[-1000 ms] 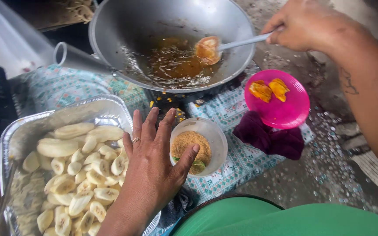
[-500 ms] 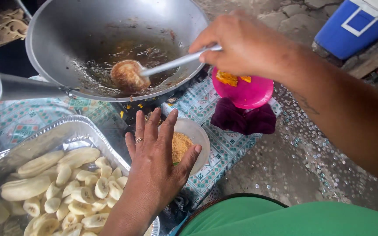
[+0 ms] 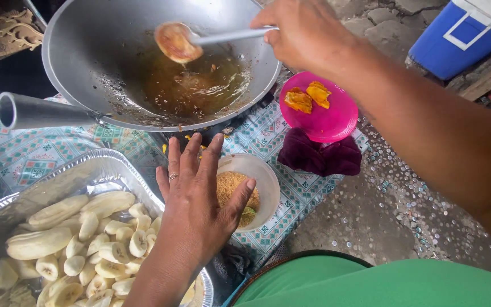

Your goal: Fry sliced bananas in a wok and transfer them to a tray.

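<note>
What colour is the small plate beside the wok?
Bright pink: the plate holds two orange-yellow fried pieces, seen clearly in the head view.

One wok (image 3: 86, 57), metal, with a single tube handle. One ladle (image 3: 178, 42) in it. One foil tray (image 3: 95, 170); the peeled banana pieces (image 3: 80, 239) inside it are too many and too heaped to count, several dozen at a rough look (some run off the frame edge). One pale bowl (image 3: 267, 187) of brown crumbs. One pink plate (image 3: 328, 122) carrying two fried orange pieces (image 3: 309, 96). One dark purple cloth (image 3: 319, 156). One patterned mat (image 3: 41, 150). One blue cooler (image 3: 461, 34) with a white lid. Two hands: left hand (image 3: 197, 204), wearing one ring (image 3: 173, 177), and right hand (image 3: 302, 34).
</note>
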